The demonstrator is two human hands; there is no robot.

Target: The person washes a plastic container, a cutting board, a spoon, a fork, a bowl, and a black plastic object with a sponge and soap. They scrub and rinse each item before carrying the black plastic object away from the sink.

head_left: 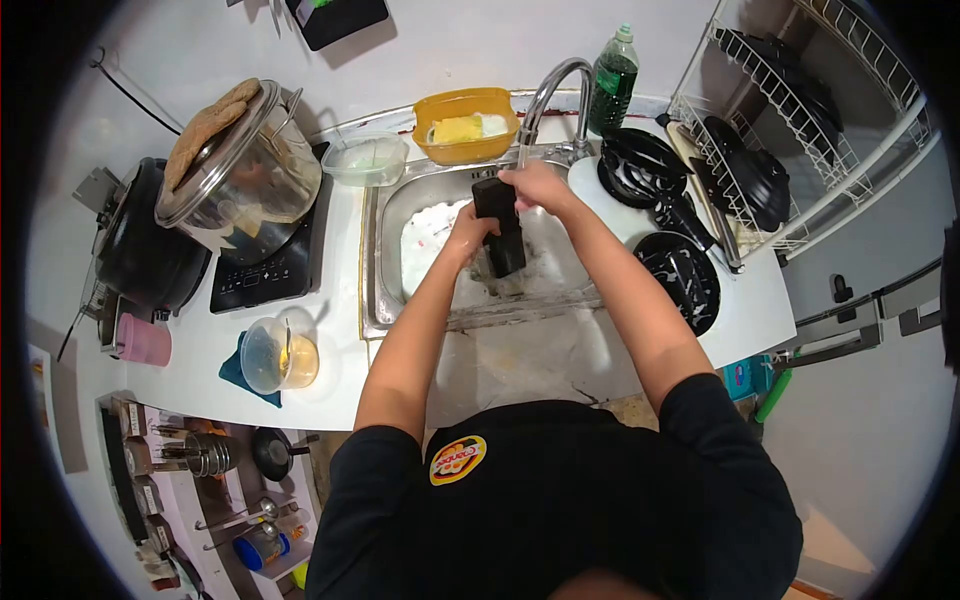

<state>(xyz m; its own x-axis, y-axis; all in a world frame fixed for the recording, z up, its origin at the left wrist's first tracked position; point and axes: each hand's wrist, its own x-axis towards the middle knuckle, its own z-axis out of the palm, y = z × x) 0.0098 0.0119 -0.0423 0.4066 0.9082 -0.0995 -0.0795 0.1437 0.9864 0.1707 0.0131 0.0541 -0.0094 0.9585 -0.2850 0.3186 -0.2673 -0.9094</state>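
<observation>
A black oblong object (498,215) is held tilted over the metal sink (385,290), beneath the chrome faucet (548,90). My left hand (470,235) grips its left side, with the thumb across it. My right hand (538,187) is at its upper right end, close under the spout, its fingers curled against the object. White suds and a whitish round item (425,240) lie in the basin to the left of my left hand. Water and dark residue show below the object.
Soapy black pans (680,285) lie right of the sink, near a dish rack (800,120) and a green bottle (614,80). Behind the basin is a yellow tub (465,150) with a sponge. A large pot (245,170) and a plastic container (270,355) stand left.
</observation>
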